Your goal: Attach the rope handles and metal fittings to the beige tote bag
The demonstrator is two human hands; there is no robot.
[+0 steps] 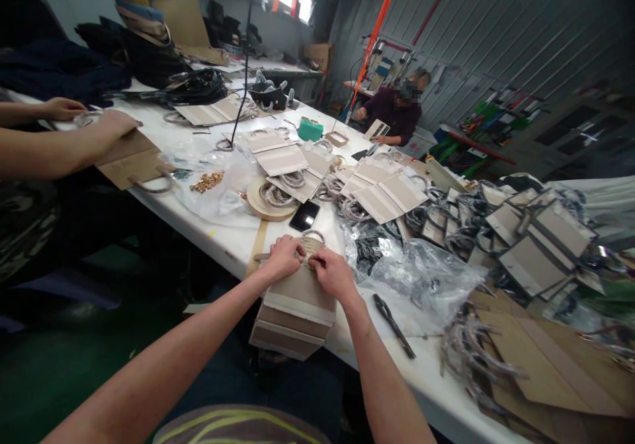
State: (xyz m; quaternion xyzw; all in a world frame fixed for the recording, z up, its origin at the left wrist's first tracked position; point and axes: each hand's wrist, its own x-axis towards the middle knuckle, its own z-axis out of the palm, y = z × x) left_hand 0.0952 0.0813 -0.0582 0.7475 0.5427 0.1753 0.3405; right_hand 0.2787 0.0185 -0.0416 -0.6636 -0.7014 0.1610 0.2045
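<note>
Left hand (286,257) and right hand (333,272): fingers drawn in nearly closed at the base of the handle (313,235) — cannot tell what, if anything, is pinched. Panel (296,296) straddles the table (232,237) edge, near end overhanging — presumably keeping the handle end supported, within reach.

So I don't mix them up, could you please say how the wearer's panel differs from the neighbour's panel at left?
The wearer's panel is greyish beige with paler bands; the neighbour's panel is brown. The left hand and right hand are at the wearer's panel; the neighbour's hand is at the neighbour's panel. Both have looped handles.
</note>
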